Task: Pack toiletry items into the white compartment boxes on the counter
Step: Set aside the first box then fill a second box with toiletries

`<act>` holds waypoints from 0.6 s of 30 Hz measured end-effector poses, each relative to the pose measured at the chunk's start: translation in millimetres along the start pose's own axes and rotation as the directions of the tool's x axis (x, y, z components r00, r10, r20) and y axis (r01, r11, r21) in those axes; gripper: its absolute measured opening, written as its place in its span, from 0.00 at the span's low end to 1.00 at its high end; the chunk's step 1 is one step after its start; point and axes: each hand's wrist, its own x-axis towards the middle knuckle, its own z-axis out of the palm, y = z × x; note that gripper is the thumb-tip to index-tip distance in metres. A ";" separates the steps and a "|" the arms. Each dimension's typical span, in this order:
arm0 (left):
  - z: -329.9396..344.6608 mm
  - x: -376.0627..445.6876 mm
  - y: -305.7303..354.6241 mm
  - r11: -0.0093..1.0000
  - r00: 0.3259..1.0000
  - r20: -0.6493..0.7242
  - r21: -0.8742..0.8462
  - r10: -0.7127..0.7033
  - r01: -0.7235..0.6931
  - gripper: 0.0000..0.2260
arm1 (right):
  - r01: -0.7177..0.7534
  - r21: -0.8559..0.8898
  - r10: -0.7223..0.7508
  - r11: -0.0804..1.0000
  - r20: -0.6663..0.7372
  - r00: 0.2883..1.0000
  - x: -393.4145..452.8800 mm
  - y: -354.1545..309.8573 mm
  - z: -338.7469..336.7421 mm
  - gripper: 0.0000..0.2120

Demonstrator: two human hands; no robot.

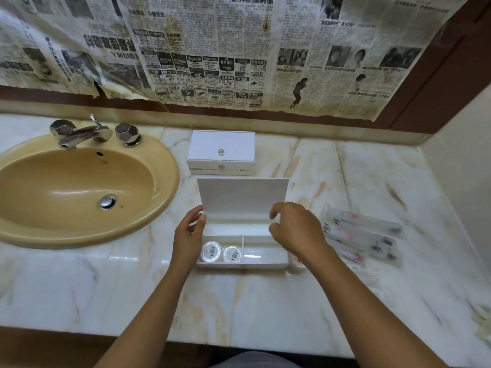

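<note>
Box [242,257] long-axis left-right, lid [243,196] upright behind

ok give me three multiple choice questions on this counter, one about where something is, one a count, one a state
1. Where do the wrapped toothbrush packets lie?
A. in the sink
B. on the counter right of the open box
C. on the closed box

2. How many round wrapped soaps sit in the open box?
A. two
B. four
C. none

3. How does the lid of the near box stand?
A. shut flat
B. raised upright
C. lying on the counter

Answers:
1 B, they lie on the marble beside the right hand.
2 A, two discs fill the front left compartment.
3 B, it stands up behind the compartments, with the left hand at its edge.
</note>
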 end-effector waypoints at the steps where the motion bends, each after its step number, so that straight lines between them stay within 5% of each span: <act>1: 0.1 0.2 -0.3 1.000 1.000 -0.001 -0.001 0.001 -0.001 0.09 | -0.030 -0.013 0.030 0.999 0.009 0.999 -1.2 8.2 -0.5 0.13; 9: 1.2 0.6 -1.0 1.000 1.000 -0.010 0.026 0.012 -0.011 0.12 | -0.105 -0.192 0.153 0.976 0.256 0.954 -12.2 38.7 12.7 0.18; 18: 1.3 0.1 0.2 0.999 1.000 -0.019 0.033 0.002 -0.001 0.11 | -0.135 -0.169 0.181 0.976 0.296 0.938 -15.1 46.3 23.8 0.15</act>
